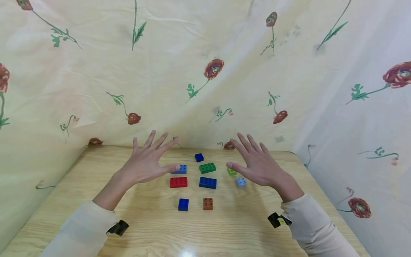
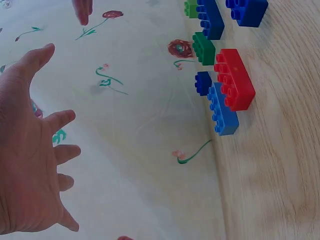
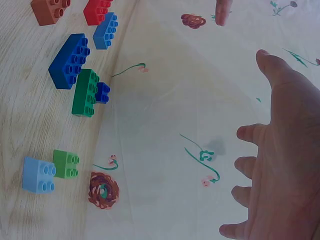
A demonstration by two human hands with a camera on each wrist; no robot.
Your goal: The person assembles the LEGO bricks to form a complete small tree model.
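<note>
Both hands are held up over the table with fingers spread, holding nothing. My left hand (image 1: 142, 162) is nearest the light-blue long brick (image 1: 183, 169), its thumb overlapping that brick in the head view. The red brick (image 1: 178, 182) lies just in front of it. My right hand (image 1: 260, 164) hovers by the lime green brick (image 1: 232, 171), partly hidden by the thumb, and the pale blue brick (image 1: 241, 182). Between the hands lie a green brick (image 1: 207, 167), a long dark blue brick (image 1: 207, 182) and a small dark blue brick (image 1: 199, 157). Closer in are a blue square brick (image 1: 183, 204) and a brown brick (image 1: 208, 203).
The wooden table (image 1: 154, 228) meets a hanging flowered cloth (image 1: 173, 71) along its back edge, and more cloth hangs at both sides. Each sleeve carries a small black device, one on the left cuff (image 1: 118, 227) and one on the right.
</note>
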